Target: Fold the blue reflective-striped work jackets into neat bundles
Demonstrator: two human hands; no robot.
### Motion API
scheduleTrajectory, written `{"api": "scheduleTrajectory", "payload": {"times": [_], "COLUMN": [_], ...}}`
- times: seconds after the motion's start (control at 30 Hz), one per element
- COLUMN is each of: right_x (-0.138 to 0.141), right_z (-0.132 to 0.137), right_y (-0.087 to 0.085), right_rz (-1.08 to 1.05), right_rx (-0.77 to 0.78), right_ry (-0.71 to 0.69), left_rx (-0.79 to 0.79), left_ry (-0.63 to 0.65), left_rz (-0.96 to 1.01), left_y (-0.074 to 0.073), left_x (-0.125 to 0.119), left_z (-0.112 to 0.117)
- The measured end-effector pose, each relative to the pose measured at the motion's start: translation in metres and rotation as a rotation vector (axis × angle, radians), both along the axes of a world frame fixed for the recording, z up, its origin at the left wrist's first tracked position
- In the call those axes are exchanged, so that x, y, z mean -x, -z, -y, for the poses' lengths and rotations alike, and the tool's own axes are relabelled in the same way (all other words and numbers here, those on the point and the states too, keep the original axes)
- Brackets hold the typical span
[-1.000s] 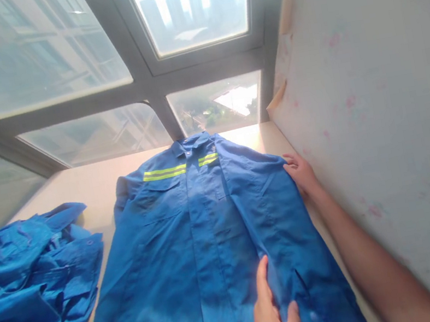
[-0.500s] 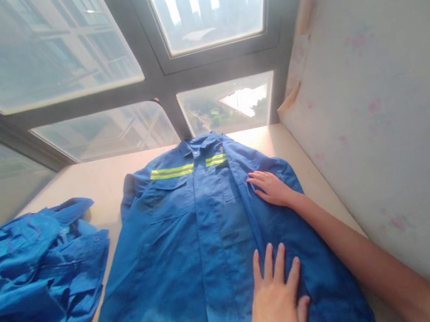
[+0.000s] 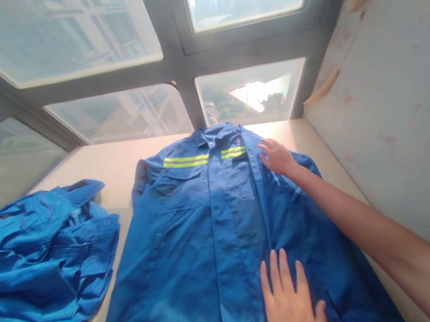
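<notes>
A blue work jacket (image 3: pixel 186 232) lies front up, its collar towards the window and yellow-green reflective stripes across the chest. My left hand (image 3: pixel 290 306) rests palm down on its lower right side, fingers stretched out. Farther up, my right hand (image 3: pixel 277 156) is at the right chest near the shoulder, its fingers apart and over a lengthwise fold of cloth. The sleeve on that side is partly hidden by my right forearm.
To the left lies a crumpled pile of blue clothing (image 3: pixel 47 274). Both garments are on a pale surface (image 3: pixel 115 159) below grey-framed windows (image 3: pixel 178 70). A wall with faded flowered paper (image 3: pixel 406 110), peeling at its edge, bounds the right side.
My right hand has slid up the jacket towards the shoulder, and the fold there has shifted. My left hand stays flat on the lower part. The view has turned slightly left.
</notes>
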State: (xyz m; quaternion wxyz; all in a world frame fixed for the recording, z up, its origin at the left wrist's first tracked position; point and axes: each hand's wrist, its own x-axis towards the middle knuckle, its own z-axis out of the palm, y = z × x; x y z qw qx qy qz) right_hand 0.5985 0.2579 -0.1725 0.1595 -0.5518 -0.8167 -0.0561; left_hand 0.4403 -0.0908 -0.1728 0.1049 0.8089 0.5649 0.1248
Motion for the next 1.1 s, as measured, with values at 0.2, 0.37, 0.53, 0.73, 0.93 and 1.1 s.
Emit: {"api": "scheduleTrajectory", "payload": {"times": [0.2,0.37,0.53,0.73,0.93,1.1], "right_x": [0.040,0.048,0.058,0.051,0.054,0.052], "right_z": [0.009,0.021,0.046,0.040,0.014,-0.002], "right_y": [0.008,0.001,0.001,-0.014,-0.028,-0.022], "right_rz": [-0.029,-0.079,-0.065,0.021,0.166,0.136], "right_rx": [0.127,0.083,0.082,-0.024,0.126,0.239], "right_ry": [-0.141,0.015,0.098,0.198,0.035,-0.055], "left_rx": [-0.007,-0.008,-0.004,-0.009,0.012,0.018], "left_ry": [0.077,0.073,0.053,0.091,0.086,0.075], "left_rz": [0.008,0.027,0.063,0.088,0.118,0.140], "left_y": [-0.001,0.004,0.002,0.000,0.001,0.001], "left_x": [0.003,0.005,0.005,0.009,0.010,0.010], "left_z": [0.001,0.002,0.003,0.002,0.002,0.003]}}
